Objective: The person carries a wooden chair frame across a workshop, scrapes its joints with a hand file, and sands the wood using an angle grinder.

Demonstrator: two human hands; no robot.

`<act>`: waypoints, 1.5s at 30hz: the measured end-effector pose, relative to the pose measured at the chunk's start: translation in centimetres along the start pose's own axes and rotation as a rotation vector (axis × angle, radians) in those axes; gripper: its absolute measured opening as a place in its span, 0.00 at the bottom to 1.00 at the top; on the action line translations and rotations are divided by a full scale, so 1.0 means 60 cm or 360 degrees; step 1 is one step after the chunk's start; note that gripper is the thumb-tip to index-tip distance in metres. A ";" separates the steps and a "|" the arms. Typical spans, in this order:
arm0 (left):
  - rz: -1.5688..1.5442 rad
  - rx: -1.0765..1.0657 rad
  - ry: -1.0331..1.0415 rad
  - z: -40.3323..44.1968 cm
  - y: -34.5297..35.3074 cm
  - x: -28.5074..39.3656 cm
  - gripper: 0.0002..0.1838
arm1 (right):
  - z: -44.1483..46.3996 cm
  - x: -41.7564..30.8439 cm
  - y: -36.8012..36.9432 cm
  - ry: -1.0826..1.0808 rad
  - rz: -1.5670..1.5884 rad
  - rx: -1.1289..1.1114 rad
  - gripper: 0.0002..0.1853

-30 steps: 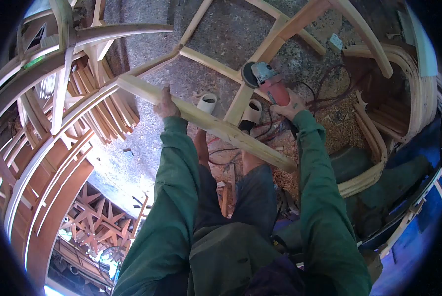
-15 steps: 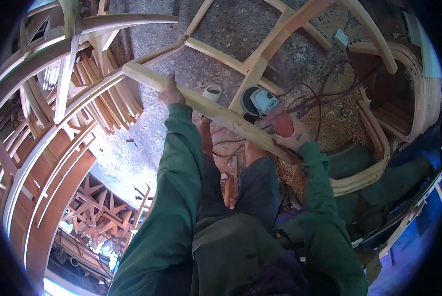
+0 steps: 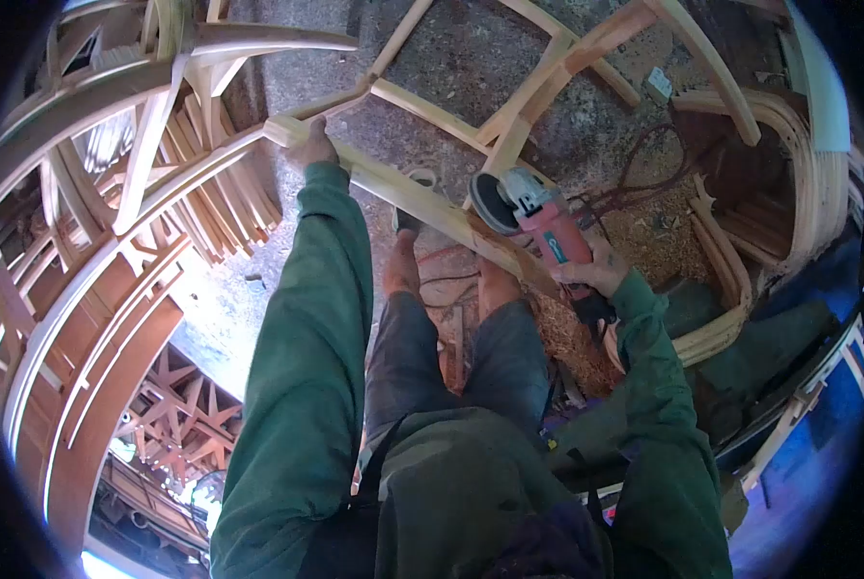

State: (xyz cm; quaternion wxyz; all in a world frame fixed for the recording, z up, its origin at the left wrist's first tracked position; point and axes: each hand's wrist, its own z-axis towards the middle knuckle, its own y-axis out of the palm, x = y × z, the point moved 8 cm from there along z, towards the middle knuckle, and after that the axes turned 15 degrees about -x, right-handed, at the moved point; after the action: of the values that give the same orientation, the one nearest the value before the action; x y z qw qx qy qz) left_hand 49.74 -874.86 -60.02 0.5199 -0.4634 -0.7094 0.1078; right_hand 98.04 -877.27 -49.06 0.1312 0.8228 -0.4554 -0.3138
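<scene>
My left hand (image 3: 313, 151) is wrapped round a pale wooden rail (image 3: 422, 205) near its far-left end. The rail belongs to a jointed wooden frame with curved legs (image 3: 548, 79), which extends away over the floor. In my right hand (image 3: 598, 270) is a red and silver angle grinder (image 3: 556, 230), gripped by its body. Its round dark disc (image 3: 491, 203) faces left, close to the rail's right part; whether they touch I cannot tell. A cup-like pale object (image 3: 422, 178) is partly hidden behind the rail.
Stacked wooden frames and slats (image 3: 75, 270) crowd the left side. Curved wooden pieces (image 3: 808, 183) stand at the right. A reddish cord (image 3: 644, 183) trails over the floor near wood shavings (image 3: 572, 338). Star-shaped wooden pieces (image 3: 176, 410) lie at lower left.
My left hand has shifted up and left, closer to the rail's end. The grinder has tilted, showing more of its body, and my right hand has moved slightly right and down.
</scene>
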 end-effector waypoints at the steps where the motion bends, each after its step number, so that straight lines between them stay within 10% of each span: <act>1: 0.0041 0.0014 -0.0024 0.008 -0.007 -0.009 0.40 | 0.010 -0.009 0.003 -0.0023 -0.0051 -0.0003 0.41; 45: -0.0258 -0.0143 0.0102 0.026 -0.013 -0.057 0.41 | 0.015 0.011 0.113 0.0308 -0.0032 0.0003 0.26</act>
State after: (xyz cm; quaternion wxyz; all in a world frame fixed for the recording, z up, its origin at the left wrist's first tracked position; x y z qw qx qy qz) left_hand 48.11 -877.40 -62.39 0.5281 -0.4306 -0.7317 0.0187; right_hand 93.21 -881.49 -46.65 0.1707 0.8539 -0.4325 -0.2337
